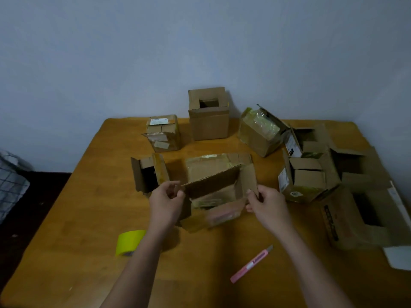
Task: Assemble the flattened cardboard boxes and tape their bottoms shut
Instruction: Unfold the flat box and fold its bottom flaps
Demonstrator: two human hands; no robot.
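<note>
On table (pixel 89 218): both hands (pixel 165 202) (pixel 268 204) pinch open box (pixel 213 185) flaps; box labels unreadable.

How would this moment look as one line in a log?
stage: folding flaps | left hand: gripping box flap | right hand: gripping opposite flap | box: open, untaped | tape roll: on table | pink cutter: idle

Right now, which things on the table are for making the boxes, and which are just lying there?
For the job:
- open brown cardboard box, in the grip of both hands
- yellow-green tape roll
- pink utility knife

Lying about:
- checked cloth beside the table
- white paper sheet
</note>
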